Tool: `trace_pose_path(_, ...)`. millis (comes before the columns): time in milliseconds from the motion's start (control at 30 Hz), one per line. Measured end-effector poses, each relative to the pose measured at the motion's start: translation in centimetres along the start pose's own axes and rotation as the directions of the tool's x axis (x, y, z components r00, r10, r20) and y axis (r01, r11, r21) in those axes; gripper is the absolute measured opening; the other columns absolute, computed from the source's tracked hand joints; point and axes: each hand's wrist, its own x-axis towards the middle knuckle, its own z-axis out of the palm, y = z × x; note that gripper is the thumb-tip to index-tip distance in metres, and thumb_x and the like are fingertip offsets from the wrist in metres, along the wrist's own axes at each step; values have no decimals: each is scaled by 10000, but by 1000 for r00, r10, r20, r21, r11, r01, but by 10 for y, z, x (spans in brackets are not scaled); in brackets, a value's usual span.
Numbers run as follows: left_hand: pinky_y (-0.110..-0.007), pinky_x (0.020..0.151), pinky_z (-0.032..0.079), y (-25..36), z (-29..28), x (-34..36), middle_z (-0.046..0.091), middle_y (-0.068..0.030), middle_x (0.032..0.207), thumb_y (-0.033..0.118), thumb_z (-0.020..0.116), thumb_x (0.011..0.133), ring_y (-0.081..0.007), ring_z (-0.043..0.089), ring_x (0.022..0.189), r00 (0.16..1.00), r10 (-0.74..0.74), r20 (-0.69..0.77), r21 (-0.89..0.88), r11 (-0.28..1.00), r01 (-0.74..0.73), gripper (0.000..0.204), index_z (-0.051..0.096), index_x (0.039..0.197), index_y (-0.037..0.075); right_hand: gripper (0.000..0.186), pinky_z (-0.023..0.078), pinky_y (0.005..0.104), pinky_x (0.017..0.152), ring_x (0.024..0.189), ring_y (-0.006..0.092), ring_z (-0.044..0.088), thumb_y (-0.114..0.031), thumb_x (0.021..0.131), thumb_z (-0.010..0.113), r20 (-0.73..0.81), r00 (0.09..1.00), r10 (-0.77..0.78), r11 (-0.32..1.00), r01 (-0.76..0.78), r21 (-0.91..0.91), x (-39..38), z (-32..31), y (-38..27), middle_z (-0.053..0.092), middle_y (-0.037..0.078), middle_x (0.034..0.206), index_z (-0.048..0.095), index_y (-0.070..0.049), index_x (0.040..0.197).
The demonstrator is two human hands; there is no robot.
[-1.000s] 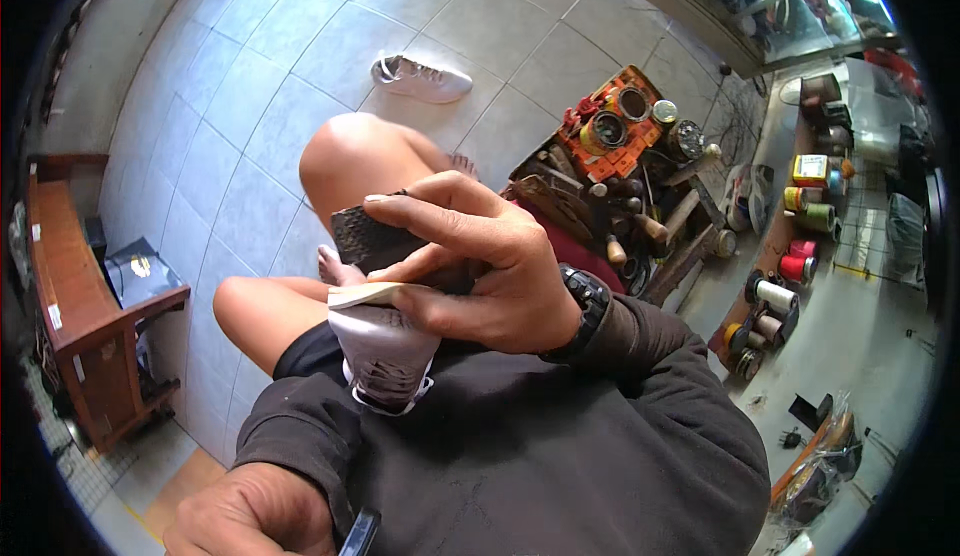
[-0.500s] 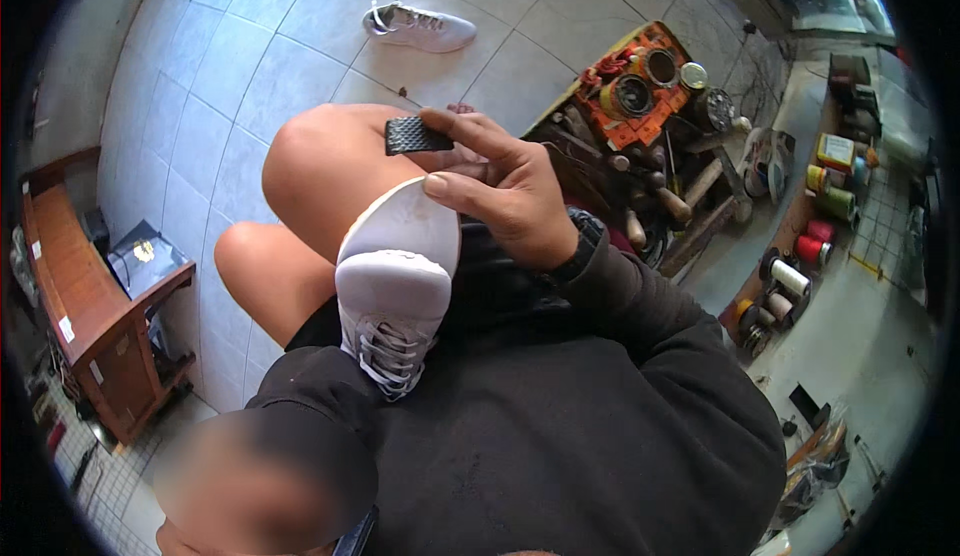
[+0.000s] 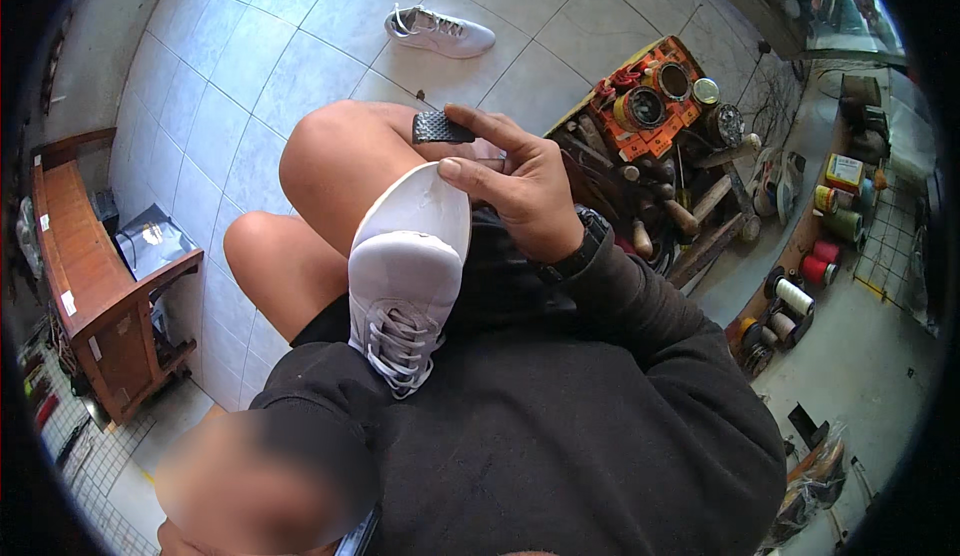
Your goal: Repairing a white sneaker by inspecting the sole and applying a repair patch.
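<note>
A white lace-up sneaker (image 3: 405, 281) lies against my lap, its toe pointing away from me and its laces near my body. From under the toe a pale, curved sole (image 3: 420, 206) stands out, apart from the upper at the front. My right hand (image 3: 525, 181) is closed, with the thumb pressed on the sole's far right edge. A small black textured block (image 3: 443, 128) sits at the index fingertip; I cannot tell whether it is rubber. The other fingers are partly hidden behind the sole. My left hand does not show.
Another white sneaker (image 3: 440, 33) lies on the tiled floor ahead. To the right, an orange tray (image 3: 660, 116) carries tins, beside wooden-handled tools (image 3: 680, 216). Several thread spools (image 3: 793, 296) line a ledge at the far right. A brown wooden cabinet (image 3: 85, 286) stands on the left.
The whole view has shifted slightly, with things appearing farther right. The ragged edge under the toe shows less now. My right hand keeps the same grip.
</note>
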Motion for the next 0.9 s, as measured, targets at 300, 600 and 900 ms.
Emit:
trace_pose_path(300,-254,457,532,7,3,-3,619,-64,574,48,530,1009,-142,612,460,1000,10,-20,20,1000,-10,144,541,866,51,543,615,296,840,1029,261,745,46,866,798,262,898,-354,851,425,-308,-37,2,-46,599,179,1298,608,89,1374)
trace_pose_path(600,-254,457,529,14,-1,-5,620,-70,568,64,540,1008,-146,609,458,998,58,-32,1,998,-58,148,541,860,53,286,608,281,730,908,165,743,16,950,731,-362,626,-691,634,283,-720,-10,-152,-115,747,114,1094,698,10,1234)
trace_pose_path(900,-268,468,535,27,2,-4,625,-77,580,43,557,988,-164,613,466,997,73,-12,51,996,-72,127,546,861,47,224,595,283,723,928,169,750,-41,977,723,-470,601,-647,688,194,-699,-8,-190,-113,766,104,1069,724,9,1195)
